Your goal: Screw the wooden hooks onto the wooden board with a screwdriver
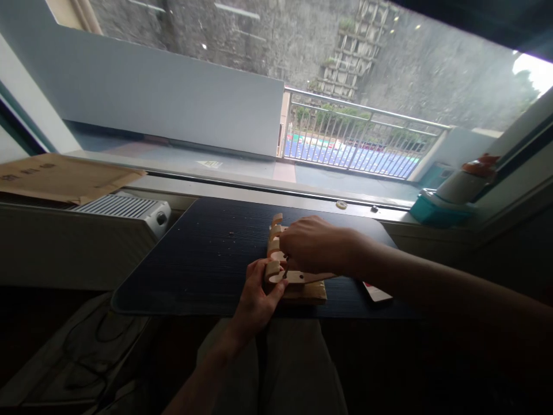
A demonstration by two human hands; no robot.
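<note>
A light wooden rack with several curved hooks [276,245] lies on the dark table, its row of hooks running away from me. My left hand [254,291] grips the near hook, fingers on its left side and thumb on its front. Over the rack, my right hand [309,242] is closed around a screwdriver [286,267]; only the thin metal shaft shows, and the palm hides its handle. The shaft points down at the near hook's base, close to my left thumb. A dark screw or hole [301,276] shows on that base. Under it lies a wooden block [317,293].
A white and red card-like item [377,291] lies right of the rack on the dark table [194,259]. A roll of tape [341,204] and a small dark object [374,208] sit by the windowsill. A teal box [432,208] stands at right, a radiator [125,207] at left.
</note>
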